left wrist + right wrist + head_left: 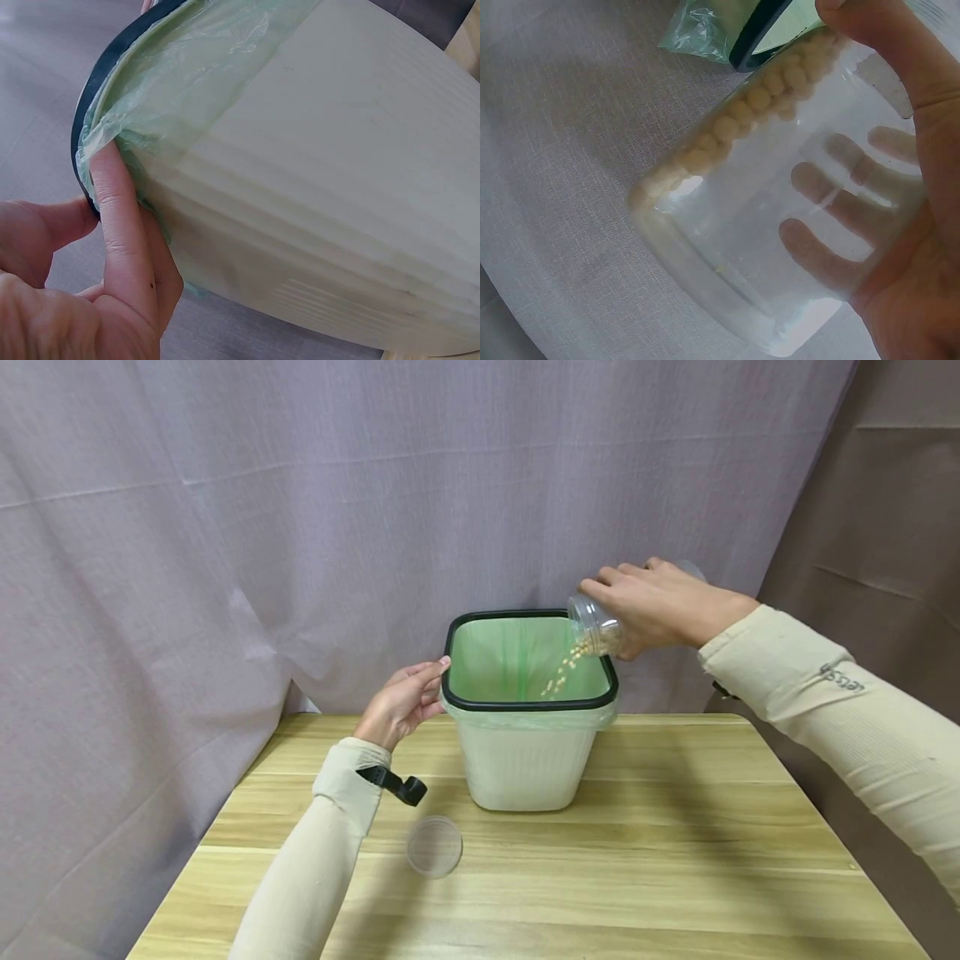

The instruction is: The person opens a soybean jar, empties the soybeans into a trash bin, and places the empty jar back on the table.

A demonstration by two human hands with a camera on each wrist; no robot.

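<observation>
Grey curtain hangs behind your wooden table (675, 860), and the bin (525, 760) stands near its back edge, lined with a green bag (510, 656) folded over a black rim (480, 703). Your left hand (401, 702) rests on the bin's left rim, fingers straight, thumb and forefinger (120, 217) bracing the bag's edge; it steadies more than it grips. Your right hand (660, 606) is wrapped round a clear jar (592, 627), tipped mouth-down over the bin's right rim, and pale beans (562, 672) are falling into the bag. So you look to be mid-pour, with the jar mostly empty: the right wrist view shows only a thin line of beans (757, 105) along its lower wall. Finishing likely calls for a steeper tilt, perhaps a shake, keeping the mouth inside the rim. A round clear lid (435, 846) lies in front of the bin, to its left. You cannot see the bin's bottom or how much has collected there, and the jar's mouth is cut off in the wrist view.
</observation>
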